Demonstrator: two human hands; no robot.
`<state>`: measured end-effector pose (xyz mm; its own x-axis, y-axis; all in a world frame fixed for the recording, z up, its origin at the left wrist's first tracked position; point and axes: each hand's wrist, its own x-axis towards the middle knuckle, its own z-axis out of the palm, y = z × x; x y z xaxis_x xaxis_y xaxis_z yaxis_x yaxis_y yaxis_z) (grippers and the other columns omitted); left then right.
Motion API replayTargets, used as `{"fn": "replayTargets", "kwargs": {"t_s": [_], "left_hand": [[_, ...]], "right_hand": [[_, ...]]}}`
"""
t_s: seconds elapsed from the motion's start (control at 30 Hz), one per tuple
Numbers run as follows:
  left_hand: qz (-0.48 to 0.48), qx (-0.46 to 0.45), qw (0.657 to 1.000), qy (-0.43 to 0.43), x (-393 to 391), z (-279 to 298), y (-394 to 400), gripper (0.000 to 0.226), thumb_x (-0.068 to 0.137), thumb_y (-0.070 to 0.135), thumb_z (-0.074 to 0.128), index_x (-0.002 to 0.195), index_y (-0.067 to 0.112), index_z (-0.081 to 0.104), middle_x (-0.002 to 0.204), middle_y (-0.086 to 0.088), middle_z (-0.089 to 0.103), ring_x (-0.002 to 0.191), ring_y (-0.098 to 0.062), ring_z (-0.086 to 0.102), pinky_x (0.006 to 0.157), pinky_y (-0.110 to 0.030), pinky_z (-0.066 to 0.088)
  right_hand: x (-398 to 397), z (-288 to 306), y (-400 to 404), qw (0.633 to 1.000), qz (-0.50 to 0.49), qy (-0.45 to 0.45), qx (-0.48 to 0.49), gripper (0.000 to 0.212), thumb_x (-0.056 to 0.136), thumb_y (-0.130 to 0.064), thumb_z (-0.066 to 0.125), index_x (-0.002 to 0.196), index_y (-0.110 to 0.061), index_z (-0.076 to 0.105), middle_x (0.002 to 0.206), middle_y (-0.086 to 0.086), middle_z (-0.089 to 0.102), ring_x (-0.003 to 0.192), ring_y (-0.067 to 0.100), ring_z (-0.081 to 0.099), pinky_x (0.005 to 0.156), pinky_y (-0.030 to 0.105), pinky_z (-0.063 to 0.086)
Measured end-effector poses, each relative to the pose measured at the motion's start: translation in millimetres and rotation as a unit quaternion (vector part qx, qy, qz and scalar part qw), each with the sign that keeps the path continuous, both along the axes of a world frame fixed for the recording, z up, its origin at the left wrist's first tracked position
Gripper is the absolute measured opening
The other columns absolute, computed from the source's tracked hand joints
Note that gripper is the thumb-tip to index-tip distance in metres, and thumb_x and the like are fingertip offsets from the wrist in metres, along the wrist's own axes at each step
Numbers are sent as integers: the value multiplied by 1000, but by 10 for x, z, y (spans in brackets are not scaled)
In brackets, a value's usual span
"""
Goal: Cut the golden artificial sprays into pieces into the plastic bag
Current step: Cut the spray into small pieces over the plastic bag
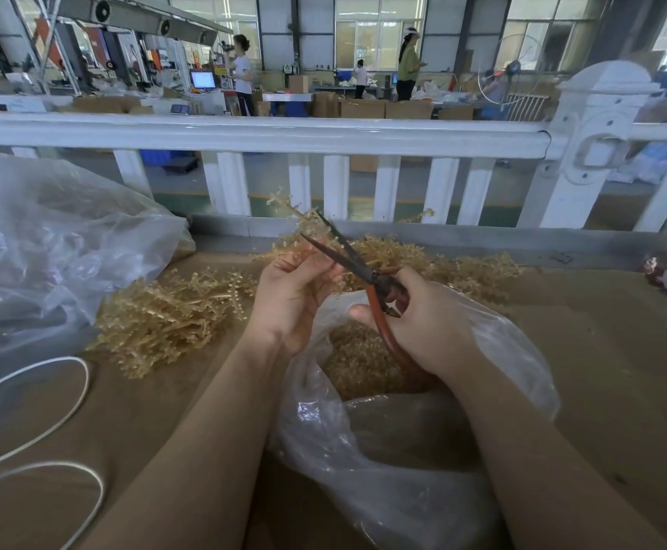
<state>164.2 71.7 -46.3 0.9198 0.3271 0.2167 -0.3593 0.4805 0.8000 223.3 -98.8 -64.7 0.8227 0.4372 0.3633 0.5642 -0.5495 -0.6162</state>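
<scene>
Left hand (pixel 292 295), centre frame: fingers curled round stem of golden spray (pixel 296 216), which sticks up toward white railing (pixel 260 131). Right hand (pixel 423 323), just right of centre: wrapped round orange handles of scissors (pixel 363 271); blades parted, pointing upper left, straddling spray just above left fingers. Open plastic bag (pixel 514 351) directly under both hands, lower centre; cut golden pieces (pixel 359 367) heaped inside. Uncut sprays (pixel 165 315) piled on brown tabletop (pixel 601 351), left of centre and behind hands. Second, larger clear bag (pixel 46 240) at left edge. White cable (pixel 66 391) looped lower left.
</scene>
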Motion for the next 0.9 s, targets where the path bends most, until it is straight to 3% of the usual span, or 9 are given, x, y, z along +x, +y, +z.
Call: {"fn": "replayTargets", "kwargs": {"t_s": [0.3,0.53,0.8,0.9], "left_hand": [[-21,2,999,-31,-13,8,-17,5,80,3,69,81,6,72,83,-6,74,75,-13,69,82,-25,57],[-19,-3,999,-34,-8,10,-23,7,79,3,70,85,5,73,86,-8,74,78,-14,70,80,-24,56],[-7,-2,1000,-21,-16,-5,-40,8,78,6,71,86,6,72,84,-5,73,74,-12,68,85,-26,55],[-7,-6,1000,-14,-15,-7,-36,9,78,6,71,87,4,69,82,-5,72,72,-12,67,84,-26,54]], "right_hand": [[-10,1,16,999,-35,-37,-7,80,56,-99,48,103,-35,59,86,-19,65,75,0,59,64,22,50],[-27,16,5,997,-55,-59,-5,69,60,-96,55,99,-39,58,78,-25,59,69,-6,54,53,19,37],[-65,35,-7,995,-63,-77,-9,65,59,-97,50,87,-39,50,73,-23,55,66,-3,53,51,16,33],[-66,29,-9,994,-62,-87,-12,74,58,-97,46,92,-32,57,76,-21,57,70,5,58,54,15,37]]}}
